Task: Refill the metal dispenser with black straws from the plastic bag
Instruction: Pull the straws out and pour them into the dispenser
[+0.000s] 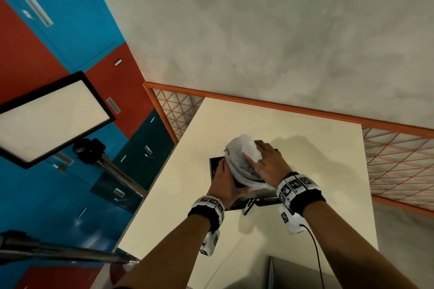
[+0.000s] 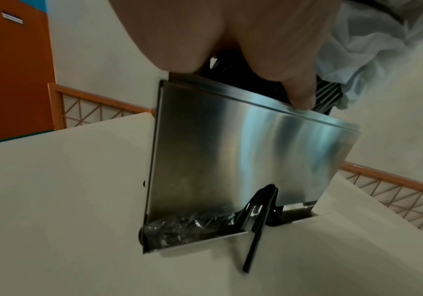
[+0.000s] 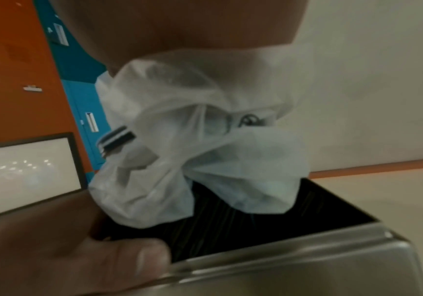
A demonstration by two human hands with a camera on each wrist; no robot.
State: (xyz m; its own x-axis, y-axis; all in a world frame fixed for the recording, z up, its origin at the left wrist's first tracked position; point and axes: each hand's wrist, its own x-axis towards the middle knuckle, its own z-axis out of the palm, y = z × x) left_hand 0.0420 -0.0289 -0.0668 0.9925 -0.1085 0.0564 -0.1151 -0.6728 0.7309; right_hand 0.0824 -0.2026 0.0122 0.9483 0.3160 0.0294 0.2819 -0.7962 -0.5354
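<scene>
Both hands grasp the plastic bag [image 1: 244, 159]; only the left wrist view shows, perhaps, a dispensed straw [image 2: 254, 238].

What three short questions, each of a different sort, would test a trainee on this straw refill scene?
1. True or false: the plastic bag lies flat on the table.
2. Which hand is on the bag? A. left hand B. right hand
3. Fill in: the black straws are going into the open top of the metal ____.

Key: 1 false, it is held over the dispenser; 2 B; 3 dispenser.
</scene>
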